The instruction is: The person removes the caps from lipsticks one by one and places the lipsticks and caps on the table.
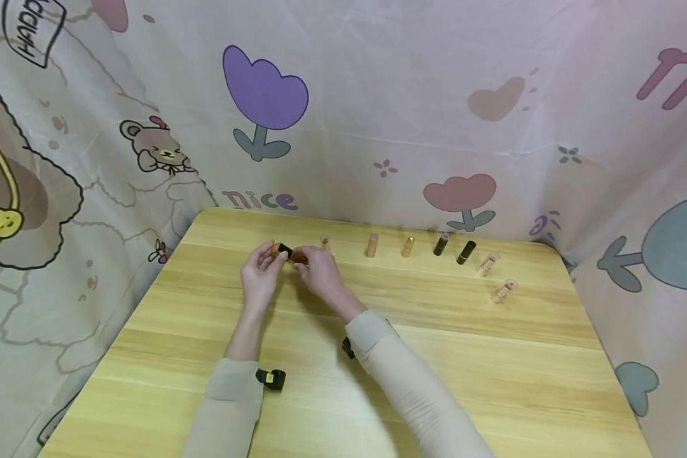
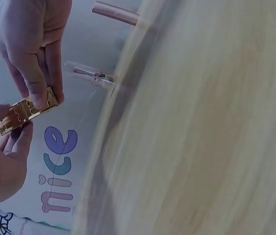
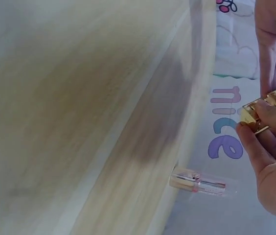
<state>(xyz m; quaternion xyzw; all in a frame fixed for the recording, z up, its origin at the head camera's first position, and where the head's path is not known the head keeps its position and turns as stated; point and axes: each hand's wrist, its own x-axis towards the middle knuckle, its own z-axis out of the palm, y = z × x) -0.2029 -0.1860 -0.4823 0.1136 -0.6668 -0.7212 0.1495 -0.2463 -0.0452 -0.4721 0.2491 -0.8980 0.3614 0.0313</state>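
Note:
A gold lipstick tube [image 1: 285, 250] with a dark face is held up between both hands above the left back of the table. My left hand [image 1: 257, 273] pinches one end between thumb and fingers, and my right hand [image 1: 323, 273] grips the other. The left wrist view shows the gold tube [image 2: 26, 113] with raised edges and small recesses, its ends partly covered by fingers. Just behind the right hand stands a clear-capped lipstick [image 2: 94, 77], upright and touched by neither hand.
Along the back stand a rose-gold lipstick [image 1: 372, 245], a gold one [image 1: 408, 247], a dark one [image 1: 441, 244] and a black one [image 1: 466, 252]. Two clear-capped lipsticks, a rear one [image 1: 488, 264] and a nearer one [image 1: 504, 291], stand at right. A printed cloth [image 1: 343, 114] hangs behind the table [image 1: 469, 356].

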